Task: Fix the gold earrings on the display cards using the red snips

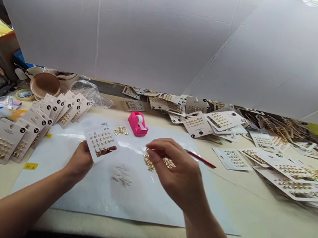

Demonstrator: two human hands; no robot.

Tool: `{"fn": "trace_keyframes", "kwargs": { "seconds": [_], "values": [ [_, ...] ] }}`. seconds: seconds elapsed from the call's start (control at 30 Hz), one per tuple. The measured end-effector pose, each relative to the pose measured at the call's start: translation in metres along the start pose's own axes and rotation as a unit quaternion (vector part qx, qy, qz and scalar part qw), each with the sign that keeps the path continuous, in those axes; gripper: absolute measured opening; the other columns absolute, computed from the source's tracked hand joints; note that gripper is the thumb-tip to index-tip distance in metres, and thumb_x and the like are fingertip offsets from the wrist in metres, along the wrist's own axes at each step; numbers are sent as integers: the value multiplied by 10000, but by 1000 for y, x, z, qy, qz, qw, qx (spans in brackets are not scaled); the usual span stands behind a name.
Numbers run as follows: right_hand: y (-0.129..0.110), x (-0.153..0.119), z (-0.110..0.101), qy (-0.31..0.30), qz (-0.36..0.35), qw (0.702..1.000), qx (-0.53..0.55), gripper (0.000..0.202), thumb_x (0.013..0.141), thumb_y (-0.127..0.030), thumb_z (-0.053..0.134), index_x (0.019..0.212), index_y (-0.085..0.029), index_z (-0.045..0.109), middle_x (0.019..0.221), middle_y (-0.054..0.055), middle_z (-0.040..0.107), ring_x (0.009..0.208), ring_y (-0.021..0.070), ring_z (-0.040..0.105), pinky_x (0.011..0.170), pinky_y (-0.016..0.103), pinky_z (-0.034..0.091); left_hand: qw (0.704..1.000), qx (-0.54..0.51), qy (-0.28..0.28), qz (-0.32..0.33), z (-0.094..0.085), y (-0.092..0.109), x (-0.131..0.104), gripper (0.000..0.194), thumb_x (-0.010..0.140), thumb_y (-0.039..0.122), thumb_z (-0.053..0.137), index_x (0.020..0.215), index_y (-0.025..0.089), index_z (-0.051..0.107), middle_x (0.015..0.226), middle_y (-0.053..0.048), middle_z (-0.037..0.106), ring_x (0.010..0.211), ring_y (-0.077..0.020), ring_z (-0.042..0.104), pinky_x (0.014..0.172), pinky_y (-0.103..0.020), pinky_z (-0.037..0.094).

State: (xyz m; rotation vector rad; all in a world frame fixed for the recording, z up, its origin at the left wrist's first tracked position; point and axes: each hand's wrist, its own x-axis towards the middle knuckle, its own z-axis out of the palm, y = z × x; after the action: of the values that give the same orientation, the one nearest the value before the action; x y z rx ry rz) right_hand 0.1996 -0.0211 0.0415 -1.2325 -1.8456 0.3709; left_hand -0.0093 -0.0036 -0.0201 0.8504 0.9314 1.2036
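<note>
My left hand (80,162) holds up an earring card (100,141) with rows of small gold pieces and a printed label at its top. Over the white sheet (155,212), my right hand (176,170) has its thumb and forefinger pinched together; what they hold, if anything, is too small to make out. Beneath and behind that hand lies a pile of small gold pieces (149,163). A heap of tiny pale pieces (123,174) rests between the hands. Behind it are a few gold rings (121,130) and a pink tape dispenser (137,124).
Fanned earring cards (5,138) stand at the left, near a brown bowl (45,84) and a clear plastic bag (96,94). A red pen (201,159) lies right of centre. More cards (290,169) spread across the right and back, below a white panel (161,34).
</note>
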Motion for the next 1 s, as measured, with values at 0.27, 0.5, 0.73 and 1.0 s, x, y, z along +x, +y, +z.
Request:
{"fn": "trace_keyframes", "kwargs": {
  "seconds": [0.27,0.5,0.73,1.0],
  "values": [
    [60,-31,-36,-15,79,982,-171,105,825,-229,517,812,-201,617,819,49,656,698,189,617,607,316,483,994,85,-13,64,6,7,-19,385,574,154,747,957,142,712,996,-117,724,1016,-324,635,929,-449,491],
    [8,-20,17,-98,125,977,142,166,840,-269,528,979,-194,577,885,56,656,744,161,615,668,312,511,981,181,-55,51,9,5,-23,285,591,253,752,864,173,739,984,-105,728,1002,-316,641,926,-441,483],
    [7,0,55,-197,302,881,305,192,725,-346,618,719,-172,539,556,-30,556,481,95,527,419,210,387,984,156,-67,49,5,2,-14,247,672,292,718,891,177,721,875,-73,740,849,-272,670,727,-360,534],
    [9,-6,71,-197,360,826,386,285,651,-396,671,664,-177,489,495,-53,545,378,65,472,342,176,310,986,-56,-136,-74,13,4,-15,406,677,255,737,1065,159,668,927,-99,720,893,-274,658,808,-383,495]
  ]
}}
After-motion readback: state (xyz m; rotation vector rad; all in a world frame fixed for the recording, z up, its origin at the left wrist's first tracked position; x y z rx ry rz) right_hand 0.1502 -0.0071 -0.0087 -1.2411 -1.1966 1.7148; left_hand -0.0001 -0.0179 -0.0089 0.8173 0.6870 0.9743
